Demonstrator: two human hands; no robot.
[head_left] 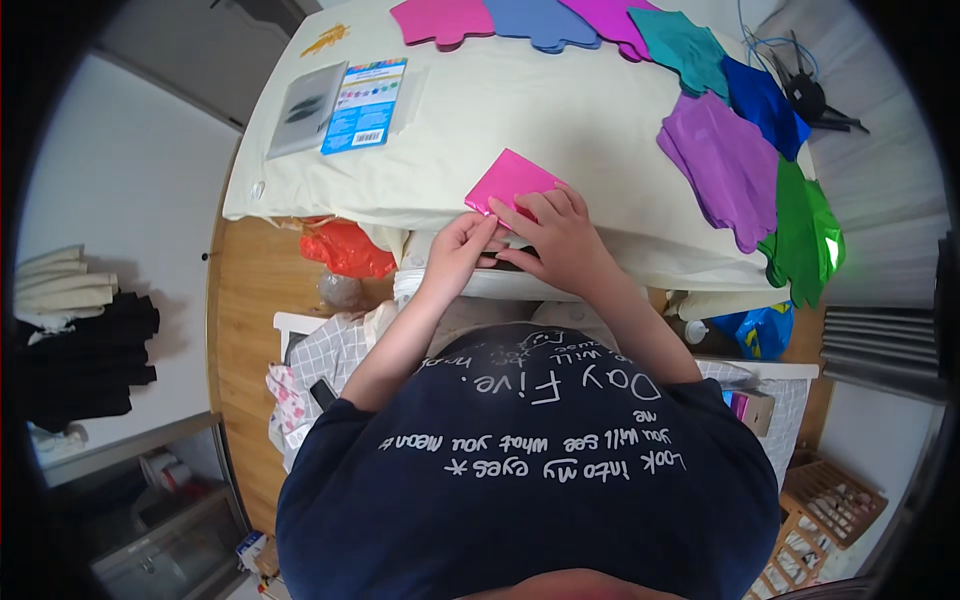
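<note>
A glossy pink sheet, seemingly folded into a small square, lies at the near edge of the cloth-covered table. My left hand pinches its lower left corner between thumb and fingertips. From the right, my right hand grips the lower right part, its fingers bent over the top. The fingers hide the sheet's lower edge. Along the far and right sides lie shaped shiny pieces with scalloped edges: a pink one, a light blue one, a teal one, a purple one and a green one.
At the table's left lie a blue printed package card and a clear plastic sleeve. A gold ornament is at the far left. A black router with antennas stands past the right edge. An orange-red bag sits below the table.
</note>
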